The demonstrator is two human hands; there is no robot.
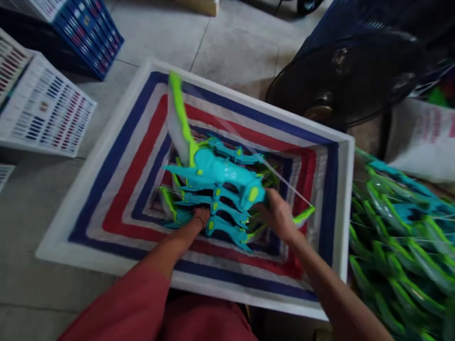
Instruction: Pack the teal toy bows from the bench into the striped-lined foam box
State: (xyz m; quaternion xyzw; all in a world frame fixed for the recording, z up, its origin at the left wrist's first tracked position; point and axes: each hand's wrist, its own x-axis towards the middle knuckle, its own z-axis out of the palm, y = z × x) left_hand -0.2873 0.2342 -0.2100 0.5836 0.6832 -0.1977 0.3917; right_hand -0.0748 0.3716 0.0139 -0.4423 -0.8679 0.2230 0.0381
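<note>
In the tub lies a row of turquoise toy bows (227, 214) with lime-green trim and white strings. One more toy bow (223, 171) is above them, tilted, with its lime-green limb pointing up to the far left. My right hand (279, 215) is closed around the near right part of this upper bow. My left hand (202, 215) reaches in among the lower bows and touches them. Its fingers are mostly hidden between the bows, so their grip does not show.
The large white tub (85, 161) is lined with red, white and blue striped cloth (149, 142). To the right lies a heap of green and turquoise bows (405, 251), beside a white sack (423, 137). A black round-based object (341, 80) stands behind. Plastic crates (50, 106) stand left.
</note>
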